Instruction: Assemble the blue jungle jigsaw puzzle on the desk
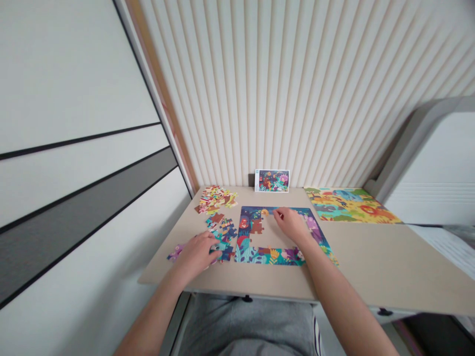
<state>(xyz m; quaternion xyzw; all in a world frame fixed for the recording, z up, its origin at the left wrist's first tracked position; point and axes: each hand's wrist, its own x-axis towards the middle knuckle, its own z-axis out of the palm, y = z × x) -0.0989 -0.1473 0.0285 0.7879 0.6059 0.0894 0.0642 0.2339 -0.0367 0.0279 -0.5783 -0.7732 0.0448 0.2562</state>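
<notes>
The right hand (291, 224) brings its fingertips together at the top edge of the part-built jigsaw frame (252, 254) on the counter (274, 283), while the left hand (196, 254) curls over loose pieces (224, 232), any grip unclear.

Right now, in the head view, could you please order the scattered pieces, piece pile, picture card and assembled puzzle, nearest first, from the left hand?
1. Scattered pieces, front left
2. Piece pile, back left
3. Picture card, back centre
4. Assembled puzzle, back right
</notes>
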